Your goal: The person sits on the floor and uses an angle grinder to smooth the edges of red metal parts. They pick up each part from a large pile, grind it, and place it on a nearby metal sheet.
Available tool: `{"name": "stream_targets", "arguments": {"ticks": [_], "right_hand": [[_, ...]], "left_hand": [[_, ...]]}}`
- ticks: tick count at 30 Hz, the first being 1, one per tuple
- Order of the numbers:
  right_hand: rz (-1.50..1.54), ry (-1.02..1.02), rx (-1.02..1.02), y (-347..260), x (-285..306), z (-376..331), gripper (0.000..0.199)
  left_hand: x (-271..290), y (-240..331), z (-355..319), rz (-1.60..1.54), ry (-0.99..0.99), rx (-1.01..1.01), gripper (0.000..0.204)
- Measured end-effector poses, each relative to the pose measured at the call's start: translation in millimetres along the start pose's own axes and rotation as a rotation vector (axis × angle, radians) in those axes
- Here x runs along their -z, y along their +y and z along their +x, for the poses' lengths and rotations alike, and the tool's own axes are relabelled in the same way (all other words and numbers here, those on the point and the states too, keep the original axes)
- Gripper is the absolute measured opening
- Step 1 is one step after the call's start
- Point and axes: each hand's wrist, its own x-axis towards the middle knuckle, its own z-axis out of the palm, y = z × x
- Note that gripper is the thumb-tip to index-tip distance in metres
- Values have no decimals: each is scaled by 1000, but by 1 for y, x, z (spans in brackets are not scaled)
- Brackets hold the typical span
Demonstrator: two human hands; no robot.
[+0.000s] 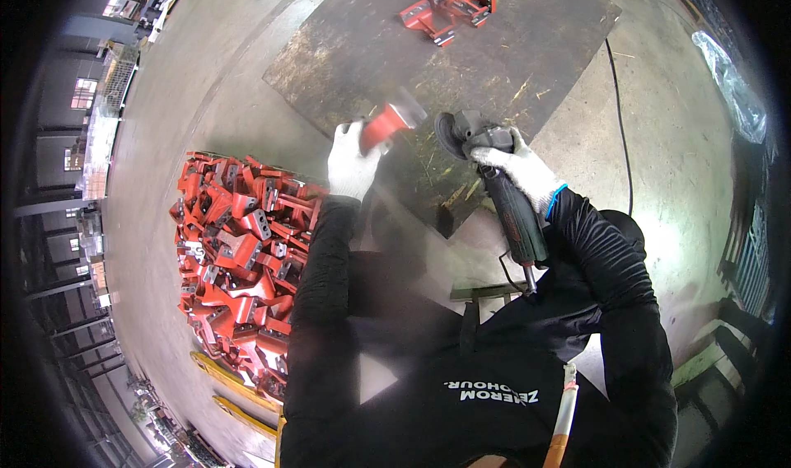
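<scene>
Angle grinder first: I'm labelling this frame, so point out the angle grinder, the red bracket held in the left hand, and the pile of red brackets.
angle grinder [507,196], head view, on its dark body.
red bracket [386,125], head view, on its red face.
pile of red brackets [239,254], head view, mid-heap.

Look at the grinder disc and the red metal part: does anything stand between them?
Nothing visible does. The left hand holds the red metal part just left of the grinder disc, gripped by the right hand. Only a narrow open gap above the dark board separates them.
</scene>
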Motion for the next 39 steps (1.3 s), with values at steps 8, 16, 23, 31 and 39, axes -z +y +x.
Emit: {"name": "stream_targets", "arguments": {"ticks": [8, 16, 23, 31, 39], "right_hand": [[113, 66, 89, -6, -3, 17, 74], [160, 73, 249, 1, -15, 28, 76], [210, 58, 261, -4, -19, 34, 77], [64, 96, 160, 8, -8, 37, 78], [-36, 189, 194, 3, -21, 22, 82]], "left_hand": [[-13, 16, -4, -141, -45, 419, 77], [-39, 2, -24, -898, -107, 615, 44], [-49, 2, -34, -960, -106, 628, 42], [-16, 27, -27, -1105, -179, 618, 34], [-6, 22, -32, -1231, -188, 540, 41]]}}
